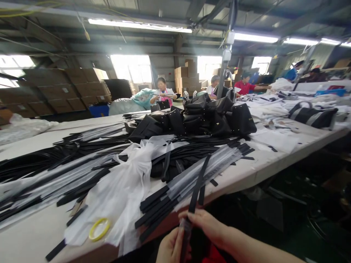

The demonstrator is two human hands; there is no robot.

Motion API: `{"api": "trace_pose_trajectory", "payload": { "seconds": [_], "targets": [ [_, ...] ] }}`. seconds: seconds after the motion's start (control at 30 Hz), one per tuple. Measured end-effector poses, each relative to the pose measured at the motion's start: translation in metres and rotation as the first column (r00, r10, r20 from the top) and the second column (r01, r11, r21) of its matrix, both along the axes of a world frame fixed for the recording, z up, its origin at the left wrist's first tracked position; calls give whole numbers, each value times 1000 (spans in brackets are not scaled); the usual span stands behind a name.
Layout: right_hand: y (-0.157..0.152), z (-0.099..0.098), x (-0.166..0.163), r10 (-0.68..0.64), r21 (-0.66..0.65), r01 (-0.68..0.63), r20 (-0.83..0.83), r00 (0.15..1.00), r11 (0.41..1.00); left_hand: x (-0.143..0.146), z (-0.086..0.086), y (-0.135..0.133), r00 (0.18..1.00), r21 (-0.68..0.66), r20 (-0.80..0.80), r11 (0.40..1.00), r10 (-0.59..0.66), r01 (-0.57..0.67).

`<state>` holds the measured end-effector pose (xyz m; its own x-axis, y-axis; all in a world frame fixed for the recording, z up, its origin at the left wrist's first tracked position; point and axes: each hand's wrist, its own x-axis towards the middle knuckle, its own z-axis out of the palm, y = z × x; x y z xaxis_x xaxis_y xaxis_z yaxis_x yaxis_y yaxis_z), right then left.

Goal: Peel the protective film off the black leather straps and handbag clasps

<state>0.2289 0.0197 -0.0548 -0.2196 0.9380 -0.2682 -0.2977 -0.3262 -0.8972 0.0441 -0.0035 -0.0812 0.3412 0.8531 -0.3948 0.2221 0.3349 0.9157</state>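
At the table's front edge I hold a black strap whose far end reaches up over the pile. My right hand pinches it with thumb and fingers. Just below, my left hand is closed around the strap's lower part, which has a clear plastic sleeve over it. Beside my hands lies a bundle of black straps, partly wrapped in clear plastic film. To the left a white plastic bag spreads over the table, with a yellow tape ring on it.
Black bags are heaped behind the straps. More black straps cover the table's left side. A dark handbag stands at the right. Several people sit across the table, and cardboard boxes are stacked behind.
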Motion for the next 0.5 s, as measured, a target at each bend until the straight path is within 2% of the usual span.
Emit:
{"api": "trace_pose_trajectory", "payload": {
  "seconds": [0.03,0.07,0.1,0.2,0.27,0.33,0.43,0.5],
  "targets": [
    [-4,-2,-1,88,-21,-87,25,996,996,0,0,-1,1000,0,-7,1000,-5,5],
    [-5,-3,1,119,-42,-117,35,992,992,-1,-1,-2,1000,3,-21,1000,-20,20],
    [-3,-3,7,89,-60,-88,22,996,994,-2,-2,-4,998,4,-37,999,-42,42],
    [16,1,33,-173,-76,168,-75,982,983,-5,-4,-10,991,-14,-74,994,-113,112],
    [25,2,42,-252,-61,248,-88,964,967,-3,0,-11,991,-9,-67,994,-112,112],
    [22,2,38,-193,-40,191,-50,980,981,1,8,-10,996,11,-39,997,-75,75],
    [3,3,23,4,-5,-4,57,998,1000,7,22,-5,1000,37,-4,999,-23,23],
    [-5,7,20,44,15,-46,101,994,999,9,29,-3,1000,53,1,998,-30,30]
  ]
}}
